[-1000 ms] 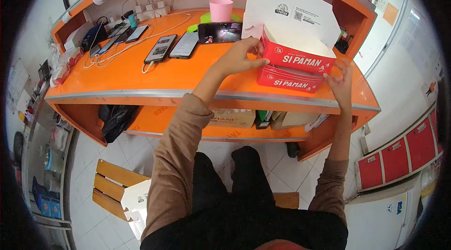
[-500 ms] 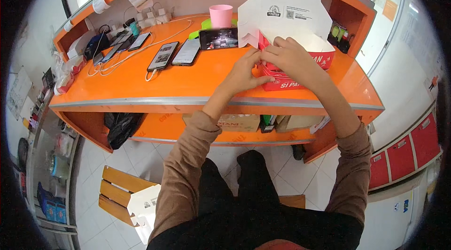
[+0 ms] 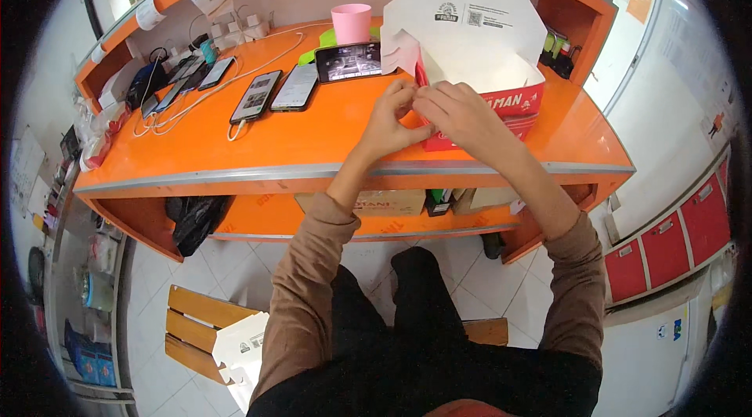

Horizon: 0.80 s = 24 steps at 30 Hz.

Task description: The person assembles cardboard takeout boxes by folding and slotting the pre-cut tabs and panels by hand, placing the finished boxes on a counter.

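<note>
A red and white cardboard food box point(image 3: 518, 100) stands on the orange counter, its white lid point(image 3: 486, 33) raised at the back. Another red layer, seemingly a folded box, lies under it. At the box's front left corner, my left hand point(image 3: 390, 125) is closed, fingertips pinching the cardboard and thumb stretched toward the other hand. My right hand point(image 3: 464, 117) presses the same corner from the right with bent fingers. A side flap point(image 3: 401, 51) sticks up just behind the hands. The exact fold between my fingertips is hidden.
On the orange counter point(image 3: 313, 135), left of the box, lie two phones point(image 3: 257, 96), one plugged in. Another phone point(image 3: 348, 62) leans before a pink cup point(image 3: 351, 23). Farther left are more phones and white cables. A flat white box piece point(image 3: 240, 346) rests on a wooden stool point(image 3: 192, 327).
The view has shifted slightly, so the counter sits a little more to the left. Both hands stay at the box corner, with the fingers shifted a little along it.
</note>
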{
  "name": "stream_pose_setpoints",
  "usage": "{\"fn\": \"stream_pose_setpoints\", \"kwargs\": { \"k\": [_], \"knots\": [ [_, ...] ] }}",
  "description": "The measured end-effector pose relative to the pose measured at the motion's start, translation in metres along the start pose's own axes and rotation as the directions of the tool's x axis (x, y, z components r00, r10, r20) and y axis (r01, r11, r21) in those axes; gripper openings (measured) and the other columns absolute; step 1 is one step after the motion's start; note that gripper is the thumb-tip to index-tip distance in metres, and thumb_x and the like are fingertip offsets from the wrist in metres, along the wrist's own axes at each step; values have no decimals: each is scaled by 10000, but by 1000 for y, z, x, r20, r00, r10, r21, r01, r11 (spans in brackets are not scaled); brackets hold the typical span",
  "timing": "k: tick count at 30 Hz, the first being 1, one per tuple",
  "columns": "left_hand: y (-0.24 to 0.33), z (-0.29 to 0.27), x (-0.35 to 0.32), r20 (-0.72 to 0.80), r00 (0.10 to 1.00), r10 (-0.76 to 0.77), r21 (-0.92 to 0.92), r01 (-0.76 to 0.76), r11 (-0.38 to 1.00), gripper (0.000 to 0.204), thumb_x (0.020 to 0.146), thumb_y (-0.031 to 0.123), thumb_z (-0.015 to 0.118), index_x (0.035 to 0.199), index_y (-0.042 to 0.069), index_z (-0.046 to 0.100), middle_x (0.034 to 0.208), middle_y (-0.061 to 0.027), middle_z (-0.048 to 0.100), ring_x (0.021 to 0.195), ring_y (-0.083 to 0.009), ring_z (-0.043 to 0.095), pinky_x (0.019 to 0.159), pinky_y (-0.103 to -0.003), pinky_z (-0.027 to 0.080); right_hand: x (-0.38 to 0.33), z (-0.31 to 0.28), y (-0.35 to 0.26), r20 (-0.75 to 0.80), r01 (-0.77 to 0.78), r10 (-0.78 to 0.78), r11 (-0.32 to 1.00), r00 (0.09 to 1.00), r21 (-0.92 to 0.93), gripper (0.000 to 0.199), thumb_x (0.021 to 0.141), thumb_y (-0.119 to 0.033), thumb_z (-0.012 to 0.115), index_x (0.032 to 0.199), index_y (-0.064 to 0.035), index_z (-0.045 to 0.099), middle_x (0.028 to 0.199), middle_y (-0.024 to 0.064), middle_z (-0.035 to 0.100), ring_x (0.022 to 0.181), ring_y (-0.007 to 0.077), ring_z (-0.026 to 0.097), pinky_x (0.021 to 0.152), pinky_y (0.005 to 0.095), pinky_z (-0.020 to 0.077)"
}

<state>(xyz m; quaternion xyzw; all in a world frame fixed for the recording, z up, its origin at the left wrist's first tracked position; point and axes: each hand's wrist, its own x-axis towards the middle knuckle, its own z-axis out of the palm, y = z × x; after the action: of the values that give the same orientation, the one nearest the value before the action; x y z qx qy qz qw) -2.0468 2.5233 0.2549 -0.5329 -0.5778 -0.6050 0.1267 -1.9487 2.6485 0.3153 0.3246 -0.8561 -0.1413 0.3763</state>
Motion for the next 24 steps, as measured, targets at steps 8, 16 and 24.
{"fn": "stream_pose_setpoints", "kwargs": {
  "k": [8, 16, 24],
  "knots": [
    [0, -30, -13, -12, 976, -217, -375, 197, 906, 337, 672, -14, 604, 984, 73, 514, 1020, -68, 448, 1052, -154, 431, 851, -286, 418, -85, -9, -9, -522, -453, 680, 733, 514, 508, 785, 571, -115, 796, 1200, -55, 331, 1228, 166, 400, 1182, 300, 370, 997, 412, 262],
    [76, 16, 55, 177, 922, 345, 346, -387, 855, 290, 714, 172, 620, 987, 114, 546, 1125, -131, 468, 1033, -281, 471, 833, -359, 404, -136, 25, -17, -459, -490, 806, 591, 373, 641, 656, 596, -94, 785, 1098, -28, 369, 1150, 137, 430, 1097, 229, 415, 954, 351, 307],
    [94, 69, 74, 615, 788, 40, 547, -462, 698, 317, 746, 182, 573, 1056, 233, 532, 982, -51, 548, 699, -262, 594, 591, -372, 477, -136, 14, 3, -269, -179, 819, 406, 507, 896, 575, 582, 30, 761, 984, -68, 363, 949, 43, 386, 936, 155, 418, 844, 265, 358]
  ]
}}
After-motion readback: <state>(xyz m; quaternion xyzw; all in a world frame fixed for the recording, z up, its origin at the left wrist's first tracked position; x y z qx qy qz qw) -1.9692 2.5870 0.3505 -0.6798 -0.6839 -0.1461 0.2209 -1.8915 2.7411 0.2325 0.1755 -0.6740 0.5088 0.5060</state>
